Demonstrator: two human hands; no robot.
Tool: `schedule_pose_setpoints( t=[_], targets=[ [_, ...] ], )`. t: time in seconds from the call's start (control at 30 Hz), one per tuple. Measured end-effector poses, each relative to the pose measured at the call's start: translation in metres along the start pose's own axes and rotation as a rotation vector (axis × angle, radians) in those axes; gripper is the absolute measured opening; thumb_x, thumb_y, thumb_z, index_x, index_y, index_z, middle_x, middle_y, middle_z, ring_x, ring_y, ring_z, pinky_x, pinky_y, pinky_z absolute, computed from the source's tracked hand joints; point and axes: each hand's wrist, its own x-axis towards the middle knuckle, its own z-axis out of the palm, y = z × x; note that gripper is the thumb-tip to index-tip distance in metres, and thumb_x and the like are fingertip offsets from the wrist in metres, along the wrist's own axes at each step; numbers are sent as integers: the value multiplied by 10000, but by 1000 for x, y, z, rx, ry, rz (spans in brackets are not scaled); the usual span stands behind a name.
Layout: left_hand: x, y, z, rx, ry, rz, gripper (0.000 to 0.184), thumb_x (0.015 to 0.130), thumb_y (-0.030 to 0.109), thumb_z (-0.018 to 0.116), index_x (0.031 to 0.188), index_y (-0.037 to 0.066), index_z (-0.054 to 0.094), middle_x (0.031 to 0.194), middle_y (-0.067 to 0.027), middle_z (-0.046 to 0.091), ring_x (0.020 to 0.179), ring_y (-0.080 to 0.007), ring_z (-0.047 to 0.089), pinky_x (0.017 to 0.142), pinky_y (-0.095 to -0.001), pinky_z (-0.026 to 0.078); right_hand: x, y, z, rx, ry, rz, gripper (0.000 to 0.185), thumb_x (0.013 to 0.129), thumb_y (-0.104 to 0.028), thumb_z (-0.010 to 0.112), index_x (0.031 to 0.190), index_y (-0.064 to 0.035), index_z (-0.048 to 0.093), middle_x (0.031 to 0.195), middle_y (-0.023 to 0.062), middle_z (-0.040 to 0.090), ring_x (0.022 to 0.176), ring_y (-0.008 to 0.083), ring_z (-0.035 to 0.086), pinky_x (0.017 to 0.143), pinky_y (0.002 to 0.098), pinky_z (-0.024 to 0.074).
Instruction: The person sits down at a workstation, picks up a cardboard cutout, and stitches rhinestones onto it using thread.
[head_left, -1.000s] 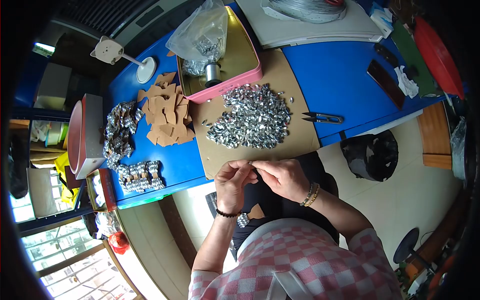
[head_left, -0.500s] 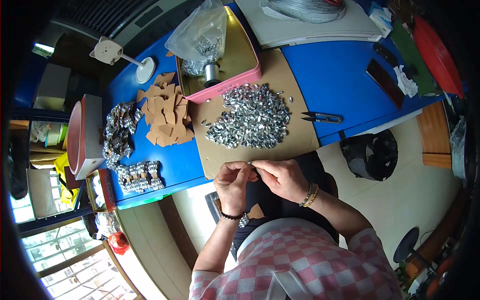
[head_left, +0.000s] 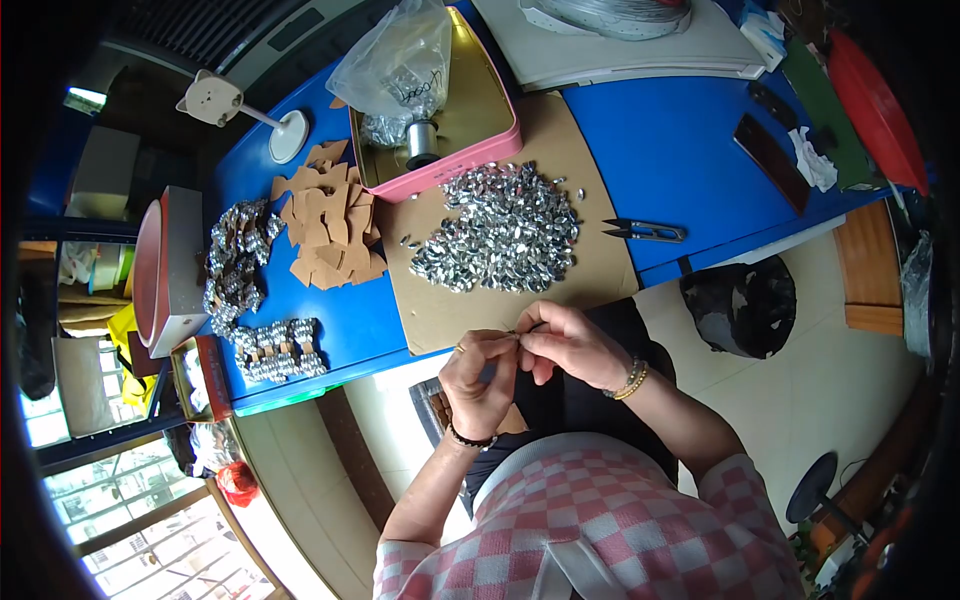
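Note:
My left hand [head_left: 481,385] and my right hand [head_left: 568,346] meet fingertip to fingertip just in front of the table edge, above my lap. Both pinch something too small to make out. Past them, a heap of small shiny silver beads [head_left: 497,235] lies on a brown cardboard sheet [head_left: 600,262]. Part of a brown card piece [head_left: 513,421] shows behind my left wrist. Thread snips [head_left: 645,231] rest to the right of the beads, across the cardboard's edge.
A pink tin [head_left: 440,172] holds a spool [head_left: 422,145] and a plastic bag [head_left: 395,65]. Cut brown card pieces [head_left: 330,225] and silver bead strands [head_left: 235,255] lie to the left. A dark phone [head_left: 770,165] is on the right. A black bin [head_left: 740,310] stands below the table.
My hands have shifted slightly right, fingertips still together, and my right hand has turned and risen. A silver cluster by my left wrist is no longer visible.

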Motion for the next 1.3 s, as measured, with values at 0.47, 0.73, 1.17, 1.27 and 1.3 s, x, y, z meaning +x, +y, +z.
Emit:
schedule_pose_setpoints(
  t=[0.47,0.73,1.17,1.27,1.3],
  targets=[
    [-45,-11,-31,273,-152,-70,167,705,-95,593,834,6,562,777,-77,567,635,-147,569,558,-249,455,-20,32,19,-162,193,-213,92,859,-102,528,826,-17,533,708,49,601,480,71,522,446,200,411],
    [-144,-31,-87,60,141,-533,27,817,-6,549,843,-13,549,673,-22,534,576,-56,484,502,-188,392,-32,147,25,-708,61,-23,114,818,-97,579,748,-8,570,614,34,566,498,58,500,439,204,368],
    [-162,-10,-69,-915,-1,-642,254,848,238,590,967,13,604,892,-36,561,713,-102,505,628,-224,408,-51,53,100,-47,-193,95,133,834,-125,594,753,-21,583,599,-30,522,486,3,400,419,162,289],
    [-137,18,-70,-1202,61,-538,253,845,222,590,990,15,594,961,-45,543,744,-114,504,647,-226,405,-58,38,113,-10,-213,76,117,836,-118,589,767,-24,576,608,-34,519,484,7,400,419,161,291],
    [-127,35,-71,-1196,130,-526,246,847,205,582,1002,13,579,994,-49,529,755,-115,502,653,-224,403,-61,35,117,-17,-217,70,111,835,-115,588,776,-24,568,613,-33,523,483,14,407,420,165,301]
  ],
)
